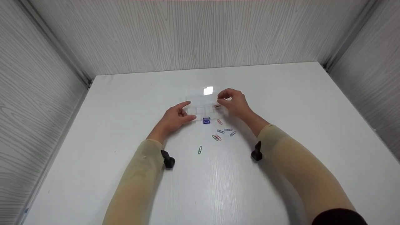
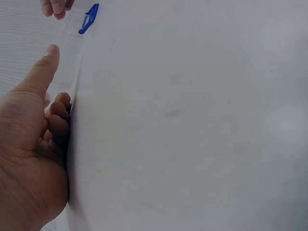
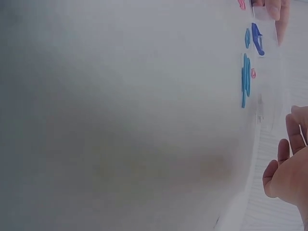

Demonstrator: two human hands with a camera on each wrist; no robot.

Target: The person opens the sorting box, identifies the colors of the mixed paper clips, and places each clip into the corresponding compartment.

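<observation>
A clear plastic compartment box [image 1: 195, 111] stands with its lid [image 1: 197, 97] raised toward the far side and a blue latch [image 1: 206, 120] at its near edge. My left hand [image 1: 175, 118] holds the box's left end between thumb and index finger, the other fingers curled under. Over the right end hovers my right hand [image 1: 236, 101], thumb and index tips close together, with nothing visible between them. Below those fingertips, a few paper clips [image 1: 217, 106] lie in a right-hand compartment. In the right wrist view, the right fingers [image 3: 284, 149] are loosely bent beside the box.
On the white table [image 1: 193, 187], in front of the box, lie a red paper clip [image 1: 219, 122], several blue paper clips [image 1: 228, 129] and an overlapping green and red pair [image 1: 215, 137]. A lone green paper clip [image 1: 200, 150] lies nearer. Wood-grain panels [image 1: 203, 34] enclose the table.
</observation>
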